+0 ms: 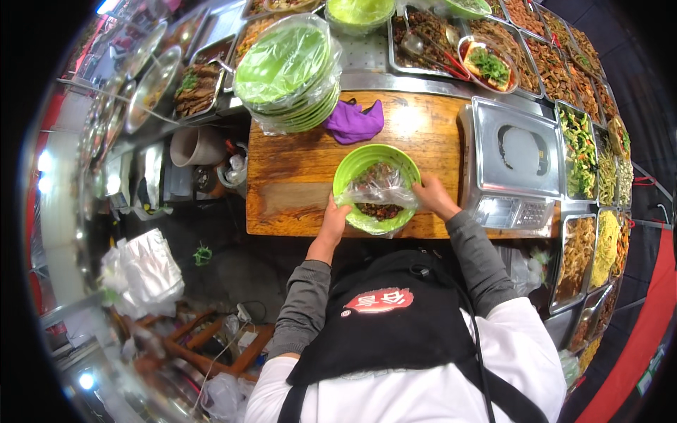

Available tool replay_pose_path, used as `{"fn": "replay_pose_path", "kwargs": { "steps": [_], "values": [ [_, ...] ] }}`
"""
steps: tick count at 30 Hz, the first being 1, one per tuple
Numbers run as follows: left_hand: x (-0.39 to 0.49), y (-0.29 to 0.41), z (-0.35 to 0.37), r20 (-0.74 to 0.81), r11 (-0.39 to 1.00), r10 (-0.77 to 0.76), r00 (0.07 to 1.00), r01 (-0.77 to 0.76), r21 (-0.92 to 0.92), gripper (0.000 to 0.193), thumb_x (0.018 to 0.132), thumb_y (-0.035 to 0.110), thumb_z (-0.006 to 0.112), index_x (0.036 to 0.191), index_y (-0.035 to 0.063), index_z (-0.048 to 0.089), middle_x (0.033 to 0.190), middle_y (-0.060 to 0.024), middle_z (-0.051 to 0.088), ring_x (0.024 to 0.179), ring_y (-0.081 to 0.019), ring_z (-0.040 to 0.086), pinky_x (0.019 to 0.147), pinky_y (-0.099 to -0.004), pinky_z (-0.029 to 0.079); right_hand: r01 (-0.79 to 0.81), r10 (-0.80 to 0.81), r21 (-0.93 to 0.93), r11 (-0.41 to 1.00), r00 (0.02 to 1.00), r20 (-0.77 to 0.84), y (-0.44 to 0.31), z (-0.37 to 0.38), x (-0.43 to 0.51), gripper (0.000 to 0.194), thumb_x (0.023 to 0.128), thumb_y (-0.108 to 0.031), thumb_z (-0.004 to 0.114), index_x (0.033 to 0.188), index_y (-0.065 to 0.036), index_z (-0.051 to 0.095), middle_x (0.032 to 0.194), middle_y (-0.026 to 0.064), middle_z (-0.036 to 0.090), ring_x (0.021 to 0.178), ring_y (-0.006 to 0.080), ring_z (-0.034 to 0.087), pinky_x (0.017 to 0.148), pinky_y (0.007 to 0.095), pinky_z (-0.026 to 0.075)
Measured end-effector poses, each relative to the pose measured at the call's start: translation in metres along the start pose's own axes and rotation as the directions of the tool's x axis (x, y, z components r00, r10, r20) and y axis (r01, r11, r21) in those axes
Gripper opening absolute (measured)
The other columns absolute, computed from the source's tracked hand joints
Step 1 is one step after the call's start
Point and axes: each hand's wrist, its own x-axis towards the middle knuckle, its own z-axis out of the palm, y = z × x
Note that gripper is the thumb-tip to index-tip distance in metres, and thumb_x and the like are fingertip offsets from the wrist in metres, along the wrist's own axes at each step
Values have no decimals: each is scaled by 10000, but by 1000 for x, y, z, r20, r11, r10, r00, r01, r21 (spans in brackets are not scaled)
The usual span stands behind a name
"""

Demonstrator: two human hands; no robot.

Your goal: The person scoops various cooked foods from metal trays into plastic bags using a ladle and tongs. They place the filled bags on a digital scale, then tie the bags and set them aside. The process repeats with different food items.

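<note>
Just above the front edge of the wooden board [296, 158] is a green plastic bowl [346, 164] with a clear plastic bag [391, 195] in it. Dark chopped food [378, 210] shows inside, partly covered by a fold of the bag. My left hand [330, 224] grips the bowl's left rim together with the bag's edge, thumb on top. On the opposite side my right hand [435, 196] holds the bag at the right rim, its fingertips partly hidden. A purple cloth [355, 121] lies beyond the bowl.
A stack of bag-covered green bowls [288, 69] stands at the board's far left corner. To the right sits a metal weighing scale [518, 150]. Trays of cooked food [579, 153] line the far and right sides. A foil-like bundle [151, 264] is at the left.
</note>
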Motion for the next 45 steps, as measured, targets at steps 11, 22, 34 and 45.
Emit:
{"fn": "replay_pose_path", "kwargs": {
  "steps": [11,22,34,45],
  "values": [
    [-45,50,4,17,972,226,974,-227,66,808,826,584,660,1346,16,417,1252,-73,503,1162,-175,456,1011,-321,349,-147,72,708,691,988,135,-19,22,-34,210,938,-109,527,1020,67,608,677,57,598,432,98,461,360,252,343],
    [-16,52,6,18,872,487,873,-487,40,138,987,91,483,1116,47,461,1122,-43,495,1054,-122,466,949,-273,376,-414,147,791,450,908,392,0,46,-27,146,919,-132,587,859,1,599,584,22,531,383,77,368,347,238,266],
    [-46,146,19,-200,907,144,969,-210,-365,108,964,145,562,944,71,488,640,35,415,537,-59,409,477,-209,376,198,-220,133,971,960,171,-68,-56,-45,340,923,-312,616,812,3,680,628,6,567,533,93,470,480,268,374],
    [-46,285,222,589,770,628,508,-513,-379,330,990,142,470,1265,-35,424,850,-87,602,806,-182,631,778,-329,532,524,-385,-41,850,567,-728,-81,-268,-127,186,928,-202,604,827,-55,653,620,-71,475,490,1,345,421,174,242]
  ]
}}
